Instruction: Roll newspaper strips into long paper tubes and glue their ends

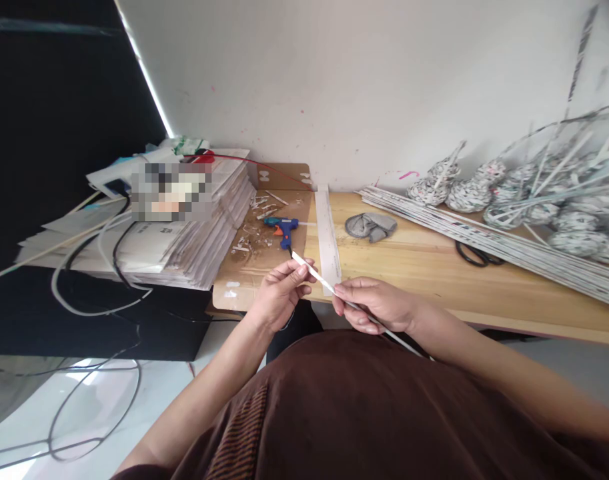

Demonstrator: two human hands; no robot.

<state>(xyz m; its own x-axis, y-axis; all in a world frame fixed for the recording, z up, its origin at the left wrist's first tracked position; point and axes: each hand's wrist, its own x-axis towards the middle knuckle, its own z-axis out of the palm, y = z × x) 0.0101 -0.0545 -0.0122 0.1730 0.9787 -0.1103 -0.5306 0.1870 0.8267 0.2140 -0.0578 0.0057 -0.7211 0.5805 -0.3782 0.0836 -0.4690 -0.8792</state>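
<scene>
I am pinching a slim white rod (322, 279) in both hands, and it is lying slantwise across the middle of my view, running from 11 o'clock down to 5 o'clock, above the near edge of the bench (414, 280). The left hand (283, 290) is gripping near the upper end between thumb and fingers; the right hand (374, 303) is closing round it lower down, with the tail poking out toward my body.

To be handling this well, I am judging that a light pinch is serving best, since the rod is looking like rolled paper and could be creasing. I should be lining both grips up along one straight axis, turning with the thumb rather than bending, and leaving the short gap between the hands free for watching the surface.

Taking the rod as the dial's centre, the blue glue gun (287, 232) is resting at 11 o'clock, near the rod's top end; I cannot tell whether the tip is touching its cord, so I am minding that side. Paper scraps (241, 248) are lying at 10 o'clock, a grey cloth (370, 227) is sitting past 1 o'clock, and a bundle of long rods (484, 243) is stretching toward 3 o'clock.
</scene>
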